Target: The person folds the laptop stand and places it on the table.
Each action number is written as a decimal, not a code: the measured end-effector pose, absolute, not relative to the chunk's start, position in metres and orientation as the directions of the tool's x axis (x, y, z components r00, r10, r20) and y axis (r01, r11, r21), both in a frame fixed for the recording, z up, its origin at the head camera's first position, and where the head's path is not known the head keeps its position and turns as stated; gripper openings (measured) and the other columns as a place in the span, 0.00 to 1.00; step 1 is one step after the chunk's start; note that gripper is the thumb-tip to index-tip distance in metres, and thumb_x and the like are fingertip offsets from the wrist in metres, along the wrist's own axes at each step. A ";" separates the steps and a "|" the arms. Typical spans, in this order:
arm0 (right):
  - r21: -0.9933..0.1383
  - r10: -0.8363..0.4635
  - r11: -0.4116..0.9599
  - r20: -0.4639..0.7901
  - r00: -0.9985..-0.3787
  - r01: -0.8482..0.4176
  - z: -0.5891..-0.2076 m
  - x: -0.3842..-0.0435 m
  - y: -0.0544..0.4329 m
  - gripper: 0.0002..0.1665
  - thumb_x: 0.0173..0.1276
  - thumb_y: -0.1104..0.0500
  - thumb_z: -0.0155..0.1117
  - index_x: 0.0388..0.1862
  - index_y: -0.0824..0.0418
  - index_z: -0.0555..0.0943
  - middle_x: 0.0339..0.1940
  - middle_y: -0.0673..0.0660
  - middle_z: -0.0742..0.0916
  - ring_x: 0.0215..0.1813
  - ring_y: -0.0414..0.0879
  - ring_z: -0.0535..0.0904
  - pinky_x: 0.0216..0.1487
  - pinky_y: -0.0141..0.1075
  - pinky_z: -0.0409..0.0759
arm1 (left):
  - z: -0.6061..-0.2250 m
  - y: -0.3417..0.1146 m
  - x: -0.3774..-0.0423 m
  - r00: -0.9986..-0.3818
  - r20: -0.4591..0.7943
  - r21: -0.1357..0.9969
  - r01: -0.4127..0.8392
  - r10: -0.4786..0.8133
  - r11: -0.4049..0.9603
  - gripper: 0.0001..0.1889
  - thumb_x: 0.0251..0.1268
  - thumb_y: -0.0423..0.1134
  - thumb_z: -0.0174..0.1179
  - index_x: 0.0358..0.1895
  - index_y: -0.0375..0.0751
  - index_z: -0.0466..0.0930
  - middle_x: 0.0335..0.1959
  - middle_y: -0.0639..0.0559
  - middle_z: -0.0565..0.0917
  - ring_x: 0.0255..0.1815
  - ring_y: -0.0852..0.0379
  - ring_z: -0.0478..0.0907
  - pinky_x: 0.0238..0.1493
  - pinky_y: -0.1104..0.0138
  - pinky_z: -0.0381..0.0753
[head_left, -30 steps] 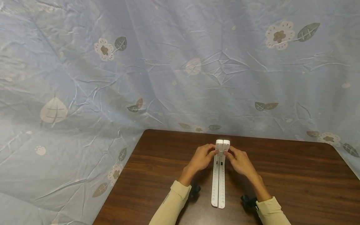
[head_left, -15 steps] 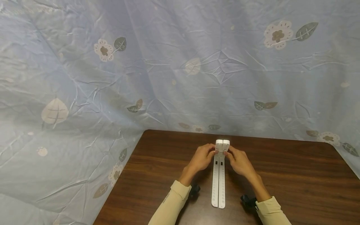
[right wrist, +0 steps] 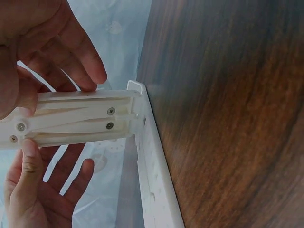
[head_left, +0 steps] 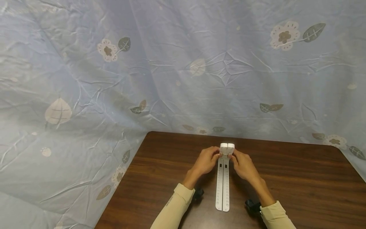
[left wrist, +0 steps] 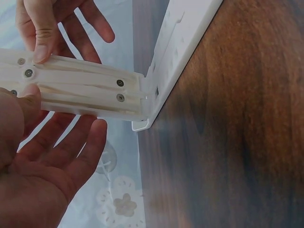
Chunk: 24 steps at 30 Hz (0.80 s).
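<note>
A white plastic folding stand (head_left: 222, 187) rests on the table, its two long slotted rails side by side and pointing toward the person. At the far end its hinged upright part (left wrist: 90, 85) rises from the rails; screws and ribs show on its face in both wrist views. My left hand (head_left: 206, 160) grips the left edge of this upright, thumb on the near face and fingers behind. From the other side my right hand (head_left: 243, 163) holds the right edge in the same way. Both thumbs (right wrist: 29, 148) press near the middle screws.
The dark wood-grain table (head_left: 297, 178) has rounded far corners. Behind it and to the left hangs a pale blue curtain (head_left: 183, 89) with flower and leaf prints. A black wrist device (head_left: 252, 206) sits below the right wrist, another (head_left: 198, 194) by the left.
</note>
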State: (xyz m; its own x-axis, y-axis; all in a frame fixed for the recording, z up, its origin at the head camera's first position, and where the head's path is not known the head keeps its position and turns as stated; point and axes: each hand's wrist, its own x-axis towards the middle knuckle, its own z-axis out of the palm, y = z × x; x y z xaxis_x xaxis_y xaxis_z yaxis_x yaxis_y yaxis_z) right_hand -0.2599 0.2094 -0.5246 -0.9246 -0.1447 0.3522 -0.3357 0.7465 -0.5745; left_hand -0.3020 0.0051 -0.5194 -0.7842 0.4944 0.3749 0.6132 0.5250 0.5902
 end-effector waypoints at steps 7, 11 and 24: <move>-0.583 -0.161 0.735 0.345 -0.925 -0.345 -0.526 -0.258 0.214 0.10 0.83 0.63 0.61 0.57 0.61 0.83 0.42 0.60 0.91 0.38 0.50 0.80 0.41 0.45 0.78 | -0.520 0.004 -0.301 -0.778 0.368 0.607 0.616 0.509 0.502 0.09 0.80 0.34 0.62 0.55 0.38 0.87 0.50 0.45 0.91 0.49 0.52 0.89 0.52 0.66 0.89; -0.595 -0.179 0.720 0.336 -0.924 -0.356 -0.525 -0.256 0.216 0.11 0.82 0.64 0.62 0.59 0.61 0.83 0.40 0.59 0.90 0.36 0.48 0.79 0.39 0.42 0.76 | -0.519 0.002 -0.300 -0.772 0.363 0.614 0.620 0.522 0.489 0.09 0.79 0.34 0.62 0.55 0.38 0.87 0.50 0.44 0.90 0.48 0.53 0.88 0.52 0.67 0.89; -0.624 -0.245 0.672 0.320 -0.915 -0.398 -0.528 -0.254 0.225 0.13 0.79 0.62 0.66 0.59 0.60 0.85 0.47 0.57 0.92 0.41 0.45 0.83 0.42 0.42 0.84 | -0.518 -0.006 -0.298 -0.781 0.295 0.685 0.574 0.550 0.449 0.15 0.77 0.33 0.65 0.61 0.35 0.86 0.56 0.43 0.90 0.53 0.52 0.86 0.56 0.66 0.87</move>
State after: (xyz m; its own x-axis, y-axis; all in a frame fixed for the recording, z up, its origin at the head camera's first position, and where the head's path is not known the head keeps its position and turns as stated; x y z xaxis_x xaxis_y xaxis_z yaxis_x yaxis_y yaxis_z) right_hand -0.2537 0.2253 -0.5281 -0.9152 -0.2448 0.3200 -0.3980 0.6725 -0.6240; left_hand -0.2977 -0.0064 -0.5182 -0.7812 0.5503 0.2948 0.5744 0.4486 0.6848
